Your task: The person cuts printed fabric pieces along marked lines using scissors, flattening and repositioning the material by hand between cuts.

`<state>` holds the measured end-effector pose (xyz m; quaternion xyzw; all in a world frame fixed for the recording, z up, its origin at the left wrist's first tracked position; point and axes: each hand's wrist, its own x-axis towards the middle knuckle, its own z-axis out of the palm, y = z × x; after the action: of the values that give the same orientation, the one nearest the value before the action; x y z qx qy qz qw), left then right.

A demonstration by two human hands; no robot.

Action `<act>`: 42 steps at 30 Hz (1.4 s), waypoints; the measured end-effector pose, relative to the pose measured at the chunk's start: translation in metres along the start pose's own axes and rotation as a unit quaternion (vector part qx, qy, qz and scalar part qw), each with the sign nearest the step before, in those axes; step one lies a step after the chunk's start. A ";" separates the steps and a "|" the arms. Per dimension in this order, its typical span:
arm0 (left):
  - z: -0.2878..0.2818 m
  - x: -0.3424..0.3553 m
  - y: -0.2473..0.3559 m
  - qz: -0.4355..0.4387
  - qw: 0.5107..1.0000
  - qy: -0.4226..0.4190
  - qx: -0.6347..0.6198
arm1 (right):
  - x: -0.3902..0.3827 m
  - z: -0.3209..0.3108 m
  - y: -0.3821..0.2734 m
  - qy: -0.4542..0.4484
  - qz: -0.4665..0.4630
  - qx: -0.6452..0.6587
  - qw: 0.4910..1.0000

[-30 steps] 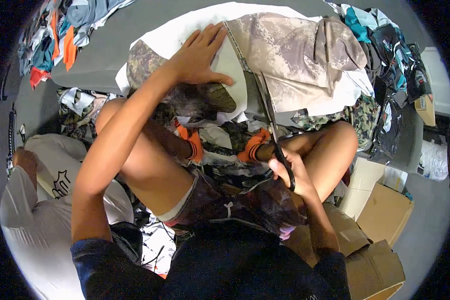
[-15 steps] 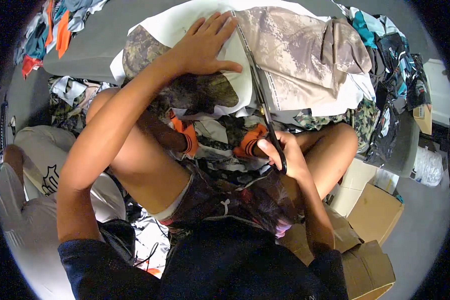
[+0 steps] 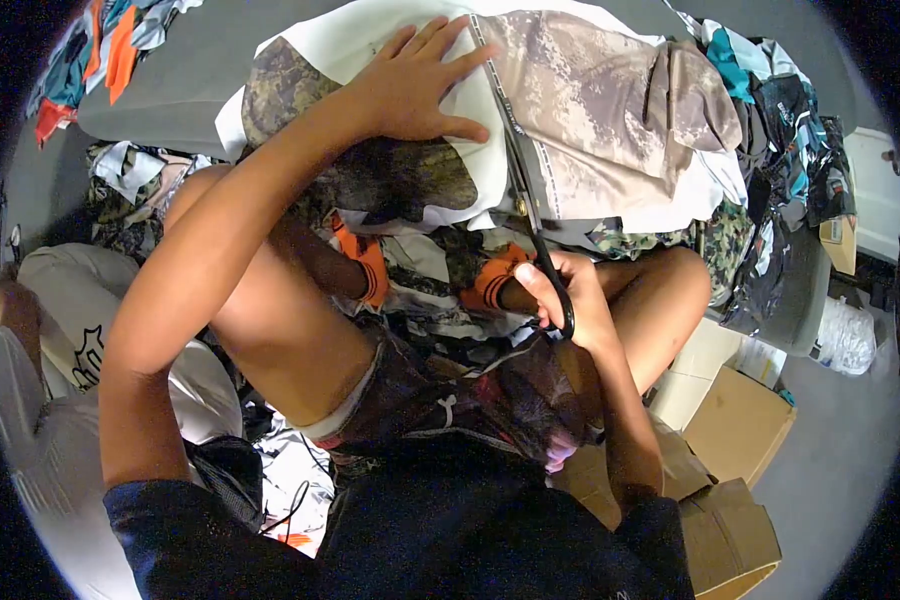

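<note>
My left hand (image 3: 420, 85) lies flat, fingers spread, on white fabric printed with dark camouflage patches (image 3: 395, 180). In my right hand (image 3: 580, 310) is a pair of long scissors (image 3: 545, 260), its black handles gripped by thumb and fingers. The blades point away from me, along the gap between the white fabric and a tan camouflage fabric panel (image 3: 590, 110). A narrow printed strip runs along the tan panel's left border. Exactly how far apart the blades are is hard to see.
Under the fabric stretches a grey padded surface (image 3: 150, 115). Scraps (image 3: 780, 110) are heaped at far right, with more scraps (image 3: 120, 50) at far left. Cardboard boxes (image 3: 735, 420) stand at my right. Another person's leg in pale trousers (image 3: 60, 440) is at my left.
My left index finger has spread away from the others toward the tan panel. The whole view has shifted slightly. My right hand still grips the scissors in nearly the same place.
</note>
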<state>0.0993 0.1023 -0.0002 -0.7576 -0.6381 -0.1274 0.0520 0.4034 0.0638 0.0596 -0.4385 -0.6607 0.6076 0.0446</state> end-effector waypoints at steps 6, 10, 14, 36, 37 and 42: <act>0.000 0.000 -0.001 -0.001 1.000 0.003 -0.006 | 0.001 0.003 -0.004 -0.003 0.016 0.015 1.000; 0.000 0.000 -0.001 -0.002 1.000 0.002 -0.005 | 0.000 0.003 -0.003 0.001 0.019 0.007 1.000; -0.001 -0.001 0.000 0.001 1.000 0.005 -0.026 | 0.000 0.002 -0.004 0.005 0.009 -0.004 1.000; 0.000 0.000 -0.001 -0.002 1.000 0.001 -0.011 | -0.010 0.002 -0.003 0.000 0.009 0.024 1.000; 0.000 0.000 -0.002 -0.004 1.000 -0.002 -0.014 | -0.012 0.001 0.001 -0.009 0.011 0.049 0.999; 0.001 0.000 -0.003 -0.011 1.000 0.007 -0.026 | -0.008 -0.001 -0.001 -0.030 0.013 0.082 0.996</act>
<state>0.0965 0.1027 -0.0010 -0.7510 -0.6420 -0.1503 0.0355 0.4085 0.0598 0.0642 -0.4237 -0.6040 0.6730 0.0529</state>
